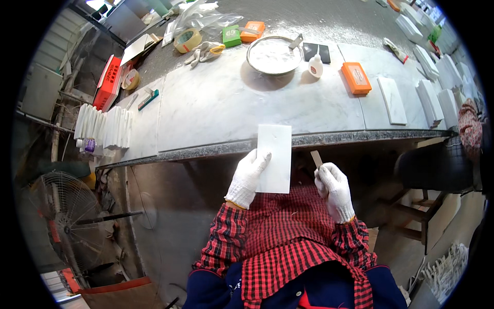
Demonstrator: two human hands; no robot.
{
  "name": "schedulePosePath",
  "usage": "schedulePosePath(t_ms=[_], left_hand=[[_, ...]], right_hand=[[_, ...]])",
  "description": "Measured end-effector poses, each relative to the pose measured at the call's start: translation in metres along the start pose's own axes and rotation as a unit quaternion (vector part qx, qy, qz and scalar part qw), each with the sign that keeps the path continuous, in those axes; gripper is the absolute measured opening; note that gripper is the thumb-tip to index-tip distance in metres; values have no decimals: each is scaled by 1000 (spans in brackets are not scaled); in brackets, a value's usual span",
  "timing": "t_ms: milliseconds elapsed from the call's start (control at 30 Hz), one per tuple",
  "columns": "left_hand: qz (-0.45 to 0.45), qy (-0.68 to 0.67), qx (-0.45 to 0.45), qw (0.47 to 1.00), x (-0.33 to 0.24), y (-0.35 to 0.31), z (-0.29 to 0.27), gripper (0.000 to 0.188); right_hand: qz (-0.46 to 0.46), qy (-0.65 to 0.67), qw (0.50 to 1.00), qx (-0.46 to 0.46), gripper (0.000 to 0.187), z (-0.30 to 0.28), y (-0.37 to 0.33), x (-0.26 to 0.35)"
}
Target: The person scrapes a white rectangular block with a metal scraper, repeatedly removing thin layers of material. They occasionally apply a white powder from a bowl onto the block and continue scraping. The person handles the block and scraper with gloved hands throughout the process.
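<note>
My left hand (246, 180), in a white knit glove, grips a white rectangular tile (275, 159) by its left edge, thumb on the face. The tile stands nearly upright in front of the table edge, with a small mark near its top. In my right hand (335, 191), also gloved, is a small flat scraper blade (316, 158), its end pointing up and left. Blade and tile are apart. On the table beyond sit a metal bowl (249, 57) of white paste or powder with a putty knife (296, 41) in it, and a white squeeze bottle (316, 66).
The marble-topped table (206, 113) spans ahead. An orange box (356, 78) and a white slab (392, 101) lie to the right, stacked tiles (105, 126) at left. Tape (188, 40) and gloves (205, 52) lie farther back. A fan (67, 221) stands lower left; another person's sleeve (469, 126) shows right.
</note>
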State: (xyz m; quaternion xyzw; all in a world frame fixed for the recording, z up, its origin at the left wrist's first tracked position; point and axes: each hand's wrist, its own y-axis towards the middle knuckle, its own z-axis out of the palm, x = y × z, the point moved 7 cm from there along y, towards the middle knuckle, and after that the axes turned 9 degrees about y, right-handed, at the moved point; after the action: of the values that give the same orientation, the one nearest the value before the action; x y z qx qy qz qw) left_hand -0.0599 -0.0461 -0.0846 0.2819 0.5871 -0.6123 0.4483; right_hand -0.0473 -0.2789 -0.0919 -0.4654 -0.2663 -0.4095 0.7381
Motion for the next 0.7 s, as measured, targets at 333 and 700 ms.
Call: schedulePosePath(t_ms=[333, 700], left_hand=[[32, -42, -20, 998, 27, 2, 5, 41], [42, -100, -9, 994, 45, -34, 28, 40]], right_hand=[[-9, -64, 998, 0, 16, 2, -8, -18], [-35, 80, 996, 4, 47, 33, 13, -40]])
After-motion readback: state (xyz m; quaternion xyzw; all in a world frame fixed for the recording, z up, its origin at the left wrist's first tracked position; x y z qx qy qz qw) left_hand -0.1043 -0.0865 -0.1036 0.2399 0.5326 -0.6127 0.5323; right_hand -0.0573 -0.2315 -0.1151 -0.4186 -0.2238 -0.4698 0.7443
